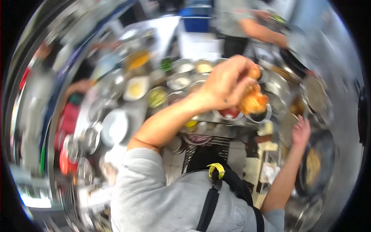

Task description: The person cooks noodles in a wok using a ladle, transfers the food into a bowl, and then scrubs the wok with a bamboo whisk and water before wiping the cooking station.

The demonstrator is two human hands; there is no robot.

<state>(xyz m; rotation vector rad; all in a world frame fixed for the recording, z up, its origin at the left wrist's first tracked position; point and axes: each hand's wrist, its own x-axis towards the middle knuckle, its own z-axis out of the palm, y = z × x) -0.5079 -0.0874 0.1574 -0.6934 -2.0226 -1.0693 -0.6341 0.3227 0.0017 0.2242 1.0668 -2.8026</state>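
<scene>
carefully, left hand [228, 83] fingers pinching the orange food [253, 101] should stay over the bowl [259, 115]; right hand [301, 131] fingers look spread by the pan [315, 166].

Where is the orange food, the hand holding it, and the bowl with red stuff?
orange food [254, 101], head view, on its lower lump.
left hand [226, 82], head view, on the back of the hand.
bowl with red stuff [229, 113], head view, on the red filling.

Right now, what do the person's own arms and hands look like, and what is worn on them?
Both hands, left hand and right hand, are bare, with no gloves. Both forearms are uncovered, with grey sleeves pushed up near the elbows. A black strap with a yellow clip crosses the chest. The blur hides any rings.
</scene>
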